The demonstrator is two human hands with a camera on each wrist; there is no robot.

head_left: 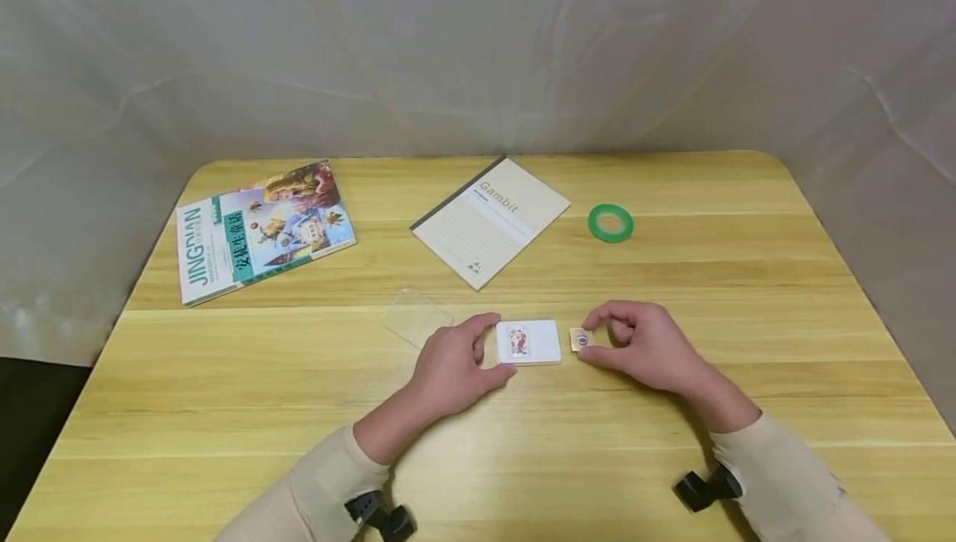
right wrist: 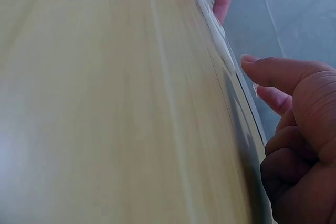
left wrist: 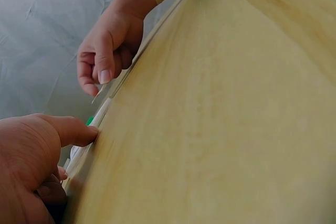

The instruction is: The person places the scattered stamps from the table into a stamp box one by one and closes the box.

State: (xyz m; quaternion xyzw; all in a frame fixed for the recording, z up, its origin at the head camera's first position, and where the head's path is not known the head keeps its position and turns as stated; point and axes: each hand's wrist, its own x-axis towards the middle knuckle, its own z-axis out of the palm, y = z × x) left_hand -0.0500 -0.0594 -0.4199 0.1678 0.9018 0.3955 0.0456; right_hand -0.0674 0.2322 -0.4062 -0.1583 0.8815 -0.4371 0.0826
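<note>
The left hand [head_left: 451,368] pinches the card deck [head_left: 529,342], the right hand [head_left: 642,347] pinches one small card [head_left: 581,339] just beside it, probably dealing cards; next needs a gentle slide.

Beige sleeves [head_left: 784,467], black wrist camera mounts [head_left: 708,488].
</note>
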